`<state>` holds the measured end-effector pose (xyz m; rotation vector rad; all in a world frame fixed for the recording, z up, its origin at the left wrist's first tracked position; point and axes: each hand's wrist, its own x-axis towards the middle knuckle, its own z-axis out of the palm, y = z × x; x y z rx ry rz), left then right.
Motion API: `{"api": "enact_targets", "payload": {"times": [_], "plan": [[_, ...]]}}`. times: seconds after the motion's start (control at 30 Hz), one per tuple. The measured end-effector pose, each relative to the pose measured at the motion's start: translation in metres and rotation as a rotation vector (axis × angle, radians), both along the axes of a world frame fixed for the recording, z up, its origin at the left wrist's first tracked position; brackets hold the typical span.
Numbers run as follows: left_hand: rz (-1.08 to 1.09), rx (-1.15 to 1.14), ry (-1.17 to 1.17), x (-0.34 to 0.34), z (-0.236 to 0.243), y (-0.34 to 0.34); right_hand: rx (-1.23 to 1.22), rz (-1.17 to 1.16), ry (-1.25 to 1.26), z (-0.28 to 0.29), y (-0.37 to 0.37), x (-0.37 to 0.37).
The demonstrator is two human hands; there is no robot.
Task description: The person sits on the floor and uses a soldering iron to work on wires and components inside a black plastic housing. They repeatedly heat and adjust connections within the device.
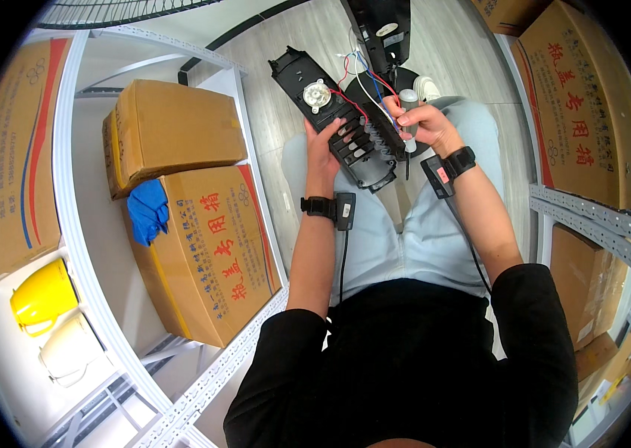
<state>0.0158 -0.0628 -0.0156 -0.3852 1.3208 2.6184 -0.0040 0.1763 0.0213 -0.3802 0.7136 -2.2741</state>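
My left hand is closed around the side of a long black plastic housing, tilted over my lap. A round clear-and-silver part sits near its far end, and ribbed slots line its near half. Red, white and blue wires run from it toward a second black plastic part beyond. My right hand grips a grey translucent cylinder, which resembles a screwdriver handle, beside the housing's right edge. A thin dark rod or cord shows below it; I cannot tell whether they join.
Cardboard boxes fill the metal shelf on my left, with a blue cloth on one. A yellow mug and a white mug stand farther left. More boxes occupy the right shelf. Cabled devices are strapped to both wrists.
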Motion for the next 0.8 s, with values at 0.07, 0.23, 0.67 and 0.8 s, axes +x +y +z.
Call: {"api": "enact_targets", "payload": {"times": [0.07, 0.23, 0.67, 0.8], "plan": [[0.007, 0.024, -0.011, 0.000, -0.001, -0.002, 0.018, -0.007, 0.000, 0.003, 0.002, 0.000], [0.064, 0.040, -0.024, 0.000, 0.003, -0.002, 0.051, -0.028, 0.013, 0.001, 0.007, -0.001], [0.038, 0.077, -0.036, -0.002, 0.005, -0.003, 0.223, 0.070, 0.119, 0.005, -0.004, -0.003], [-0.070, 0.101, -0.042, -0.001, 0.005, -0.006, 0.419, 0.066, 0.149, 0.010, -0.019, -0.002]]}}
